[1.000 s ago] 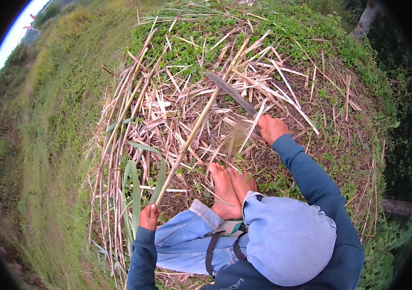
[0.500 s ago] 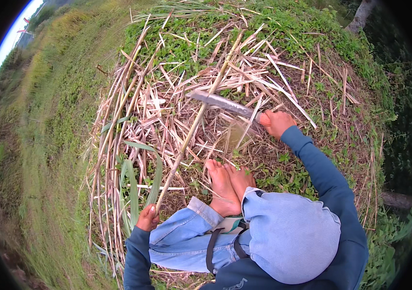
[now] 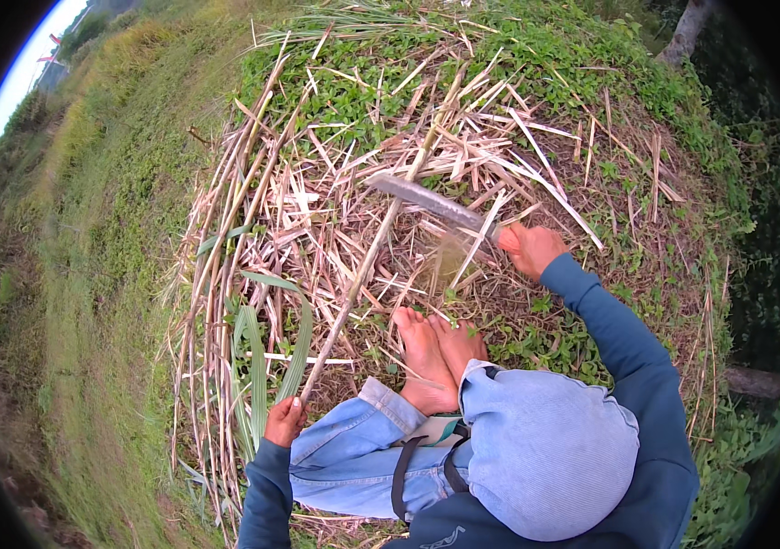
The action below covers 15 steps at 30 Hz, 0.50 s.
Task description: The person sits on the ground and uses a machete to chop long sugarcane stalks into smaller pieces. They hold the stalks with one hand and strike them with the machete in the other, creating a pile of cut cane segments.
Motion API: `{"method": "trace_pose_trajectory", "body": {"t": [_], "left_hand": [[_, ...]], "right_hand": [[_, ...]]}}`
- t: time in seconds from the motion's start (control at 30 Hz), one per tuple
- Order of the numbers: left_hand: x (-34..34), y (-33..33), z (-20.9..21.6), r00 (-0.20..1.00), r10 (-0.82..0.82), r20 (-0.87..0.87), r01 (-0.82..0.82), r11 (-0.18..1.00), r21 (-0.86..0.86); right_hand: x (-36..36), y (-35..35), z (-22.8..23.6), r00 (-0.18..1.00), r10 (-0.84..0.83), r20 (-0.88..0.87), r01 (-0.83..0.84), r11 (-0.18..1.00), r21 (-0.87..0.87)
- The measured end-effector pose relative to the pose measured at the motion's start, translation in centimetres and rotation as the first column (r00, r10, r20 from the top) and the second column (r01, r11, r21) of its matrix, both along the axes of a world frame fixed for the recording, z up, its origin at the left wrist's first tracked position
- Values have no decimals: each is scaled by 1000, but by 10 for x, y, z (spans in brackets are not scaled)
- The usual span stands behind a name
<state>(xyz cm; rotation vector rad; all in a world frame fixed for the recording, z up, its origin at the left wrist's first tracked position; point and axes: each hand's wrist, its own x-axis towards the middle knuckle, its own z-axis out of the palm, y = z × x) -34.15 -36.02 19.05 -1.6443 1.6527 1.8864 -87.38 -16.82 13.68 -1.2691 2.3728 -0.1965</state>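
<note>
My left hand [image 3: 285, 421] is closed round the near end of a long, thin cane stalk [image 3: 364, 266], which slants away from me to the far middle. In my right hand [image 3: 533, 250] is the handle of a machete [image 3: 440, 203] with a long grey blade. The blade lies across the stalk and touches or nearly touches it near the tip; which of the two I cannot tell. Split pieces of dry stalk [image 3: 303, 224] lie scattered under and around both.
A row of long cane stalks [image 3: 216, 274] lies at the left, beside green strap-like leaves [image 3: 296, 352]. My bare feet [image 3: 424, 352] rest just below the blade. Green weeds [image 3: 545, 46] grow at the far side, and a tree trunk [image 3: 685, 32] stands at the far right.
My left hand has shifted slightly right with the stalk's near end. The machete and my right hand have moved a little right and nearer to me.
</note>
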Motion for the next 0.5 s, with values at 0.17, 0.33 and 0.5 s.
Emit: {"method": "trace_pose_trajectory", "body": {"t": [0.17, 0.33, 0.5], "left_hand": [[-10, 10, -2, 999, -38, -33, 40, 998, 45], [-20, 9, 12, 999, -8, -35, 13, 990, 139], [-14, 7, 5, 999, -21, -26, 25, 989, 147]], "right_hand": [[29, 14, -7, 997, 76, 16, -76, 997, -14], [59, 14, -4, 996, 5, 94, -3, 1000, -22], [31, 15, -9, 995, 102, -7, -102, 994, -44]]}}
